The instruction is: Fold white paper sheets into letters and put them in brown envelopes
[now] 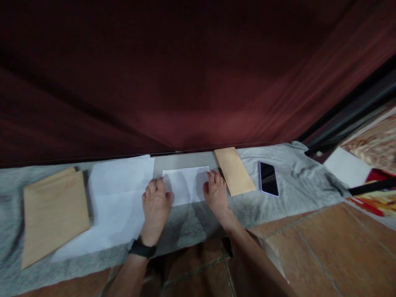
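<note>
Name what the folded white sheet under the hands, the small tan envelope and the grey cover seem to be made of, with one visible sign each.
Folded white sheet: likely thin matte paper; it lies flat with crisp edges.
Small tan envelope: probably kraft paper; dull brown, stiff and flat.
Grey cover: seemingly soft fabric, perhaps fleece; it wrinkles and looks fuzzy.

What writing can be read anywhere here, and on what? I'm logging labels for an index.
None can be read.
Folded white paper under the left hand and right hand: blank.
Brown envelope and large brown envelope: no legible marks.
Phone: screen dark.
</note>
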`<state>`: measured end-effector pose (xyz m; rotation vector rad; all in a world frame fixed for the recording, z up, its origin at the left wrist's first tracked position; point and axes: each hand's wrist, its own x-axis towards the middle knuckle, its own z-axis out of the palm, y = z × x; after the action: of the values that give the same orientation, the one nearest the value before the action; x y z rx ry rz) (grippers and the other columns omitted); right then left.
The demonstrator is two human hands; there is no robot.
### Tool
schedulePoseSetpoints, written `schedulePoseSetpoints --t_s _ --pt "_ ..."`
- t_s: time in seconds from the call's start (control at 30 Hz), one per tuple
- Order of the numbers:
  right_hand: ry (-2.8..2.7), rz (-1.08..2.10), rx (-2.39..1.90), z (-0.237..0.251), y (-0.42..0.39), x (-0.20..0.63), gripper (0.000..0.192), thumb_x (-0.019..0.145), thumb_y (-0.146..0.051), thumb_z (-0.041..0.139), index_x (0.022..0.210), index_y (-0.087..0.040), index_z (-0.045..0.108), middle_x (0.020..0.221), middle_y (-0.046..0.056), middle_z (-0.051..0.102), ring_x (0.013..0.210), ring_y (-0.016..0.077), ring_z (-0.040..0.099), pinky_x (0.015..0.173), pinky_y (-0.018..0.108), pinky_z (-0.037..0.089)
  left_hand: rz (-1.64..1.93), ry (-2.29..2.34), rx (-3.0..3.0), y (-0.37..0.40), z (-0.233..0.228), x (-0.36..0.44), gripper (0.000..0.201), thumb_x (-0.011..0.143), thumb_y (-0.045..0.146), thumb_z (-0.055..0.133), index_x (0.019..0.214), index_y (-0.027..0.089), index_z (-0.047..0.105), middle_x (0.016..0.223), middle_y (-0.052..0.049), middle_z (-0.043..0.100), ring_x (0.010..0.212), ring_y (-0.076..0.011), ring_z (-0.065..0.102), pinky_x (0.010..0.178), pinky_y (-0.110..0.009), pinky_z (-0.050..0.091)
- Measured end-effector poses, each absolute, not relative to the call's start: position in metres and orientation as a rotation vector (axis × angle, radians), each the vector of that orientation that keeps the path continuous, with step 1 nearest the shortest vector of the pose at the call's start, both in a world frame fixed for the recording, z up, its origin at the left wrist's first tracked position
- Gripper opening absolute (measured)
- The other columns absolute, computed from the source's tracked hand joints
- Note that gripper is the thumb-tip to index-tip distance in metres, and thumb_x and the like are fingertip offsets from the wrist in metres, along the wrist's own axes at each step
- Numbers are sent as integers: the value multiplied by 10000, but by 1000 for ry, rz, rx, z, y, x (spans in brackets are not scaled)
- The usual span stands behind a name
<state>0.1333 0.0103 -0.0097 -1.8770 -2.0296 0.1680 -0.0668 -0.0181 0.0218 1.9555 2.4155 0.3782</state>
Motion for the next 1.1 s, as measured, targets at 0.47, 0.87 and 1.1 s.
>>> schedulePoseSetpoints --t_s 0.47,0.87,1.1 --pt "-1998 186 -1583 -30 10 116 446 1014 -232 416 1416 -86 540 1511 184 500 1441 268 409 1162 478 391 451 2087 2377 0 -39 -24 549 1011 312 335 1530 145 407 1612 -117 380 1525 -290 276 1241 -543 216" --pt "-2080 470 -1347 -23 33 57 556 1090 -397 233 1464 -94 513 1504 132 526 1444 200 420 1226 401 321 455 1949 2476 15 -57 -42 607 908 182 431 1506 80 425 1572 -168 438 1500 -297 329 1235 -510 272" --pt "-2198 282 -1455 -43 42 68 524 1097 -342 200 1500 -145 470 1530 96 501 1465 186 386 1236 431 258 379 2044 2420 18 -48 -38 604 949 168 363 1549 94 358 1605 -151 389 1517 -290 293 1239 -493 264"
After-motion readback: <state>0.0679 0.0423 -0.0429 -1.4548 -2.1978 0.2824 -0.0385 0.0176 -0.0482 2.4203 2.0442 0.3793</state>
